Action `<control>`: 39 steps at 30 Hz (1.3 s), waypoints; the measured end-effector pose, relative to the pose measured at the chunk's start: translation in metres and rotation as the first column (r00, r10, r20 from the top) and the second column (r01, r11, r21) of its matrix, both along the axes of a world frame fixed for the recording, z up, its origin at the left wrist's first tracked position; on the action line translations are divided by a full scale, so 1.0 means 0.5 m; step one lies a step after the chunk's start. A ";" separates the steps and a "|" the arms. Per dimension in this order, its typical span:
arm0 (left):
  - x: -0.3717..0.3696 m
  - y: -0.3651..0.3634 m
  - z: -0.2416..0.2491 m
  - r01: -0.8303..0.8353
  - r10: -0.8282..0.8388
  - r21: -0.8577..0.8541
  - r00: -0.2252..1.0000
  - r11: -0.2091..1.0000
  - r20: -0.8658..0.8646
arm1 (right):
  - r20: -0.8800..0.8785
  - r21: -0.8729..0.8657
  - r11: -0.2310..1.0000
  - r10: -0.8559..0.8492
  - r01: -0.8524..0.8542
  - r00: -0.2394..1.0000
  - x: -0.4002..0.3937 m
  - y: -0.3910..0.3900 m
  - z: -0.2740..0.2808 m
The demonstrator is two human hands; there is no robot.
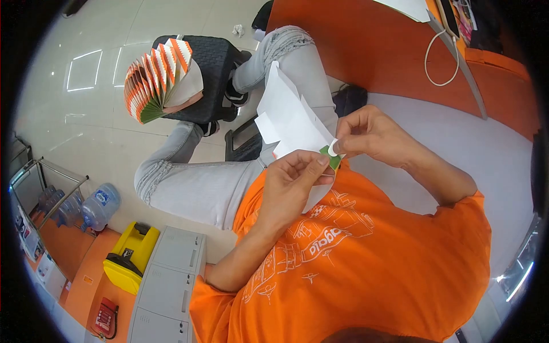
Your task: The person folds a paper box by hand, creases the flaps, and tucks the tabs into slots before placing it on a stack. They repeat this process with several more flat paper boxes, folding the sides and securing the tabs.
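Two hands – left hand, right hand; one white paper sheet; one folded paper fan, far left; one yellow case, near left.

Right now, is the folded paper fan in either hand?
No. The folded paper fan lies on the black chair, while both hands pinch the white paper.

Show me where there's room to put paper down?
The orange tabletop is bare between the knee and the white cable. The floor left of the paper fan is free. Crowded: the lap, left hand and right hand pinching paper.
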State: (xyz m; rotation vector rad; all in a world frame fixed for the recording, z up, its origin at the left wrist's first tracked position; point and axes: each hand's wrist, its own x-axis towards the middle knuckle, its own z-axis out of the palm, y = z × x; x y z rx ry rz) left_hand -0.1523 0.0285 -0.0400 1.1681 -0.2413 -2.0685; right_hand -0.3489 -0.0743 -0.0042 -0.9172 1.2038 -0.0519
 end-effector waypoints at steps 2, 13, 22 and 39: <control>-0.004 0.008 0.003 -0.030 0.030 0.017 0.999 0.999 -0.012 | -0.009 -0.033 0.999 0.013 -0.013 1.000 0.001 0.004 0.003; -0.006 0.016 0.013 -0.168 0.169 -0.063 0.985 0.984 0.014 | -0.020 -0.148 0.989 0.015 -0.018 1.000 0.020 0.008 0.016; 0.003 0.024 0.022 -0.093 0.097 -0.079 0.994 0.993 0.051 | 0.014 -0.194 0.980 0.038 -0.035 0.999 0.028 0.021 0.022; -0.006 0.029 0.017 -0.221 0.221 -0.093 0.975 0.971 -0.016 | 0.075 -0.215 0.977 0.016 0.000 0.997 0.037 0.024 0.031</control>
